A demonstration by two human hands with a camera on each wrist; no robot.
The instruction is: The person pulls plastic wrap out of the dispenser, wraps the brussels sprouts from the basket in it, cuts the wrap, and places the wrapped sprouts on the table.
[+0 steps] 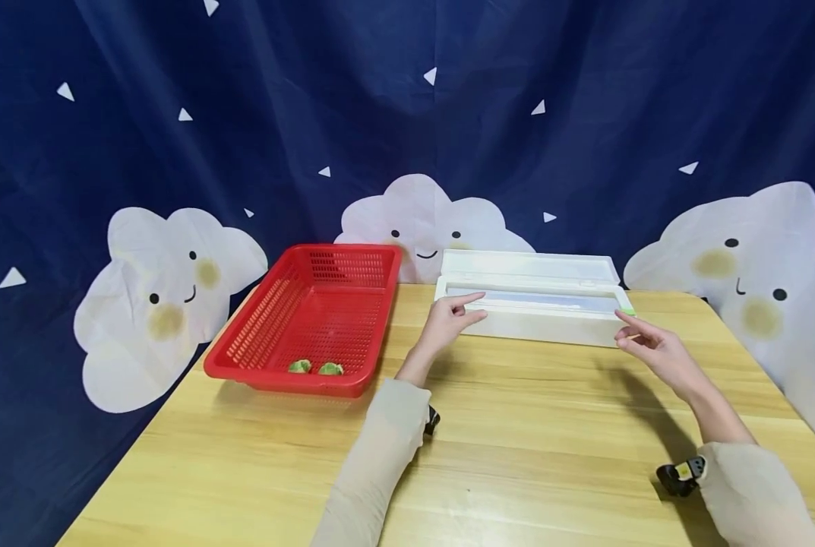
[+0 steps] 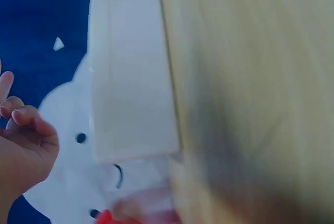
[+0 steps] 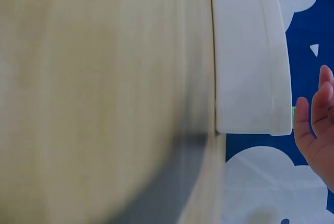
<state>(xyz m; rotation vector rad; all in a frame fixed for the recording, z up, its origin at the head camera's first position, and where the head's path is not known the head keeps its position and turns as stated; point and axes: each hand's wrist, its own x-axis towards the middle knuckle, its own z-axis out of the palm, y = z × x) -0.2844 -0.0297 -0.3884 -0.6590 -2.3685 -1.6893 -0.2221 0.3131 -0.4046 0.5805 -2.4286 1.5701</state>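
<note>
A long white box stands at the back of the table, its hinged lid raised and a pale bluish see-through strip in its top opening. At its left end my left hand overlaps the front rim, index finger and thumb spread apart with nothing between them. My right hand is by the box's right end, its index fingertip close to a small green piece on the corner. The left wrist view shows the left hand with loosely bent fingers; the right hand appears beside the box in the right wrist view.
To the left of the box stands a red plastic basket with slotted walls. Two small green leafy vegetables lie at its near end. The wooden table ends at a dark blue curtain with cloud faces.
</note>
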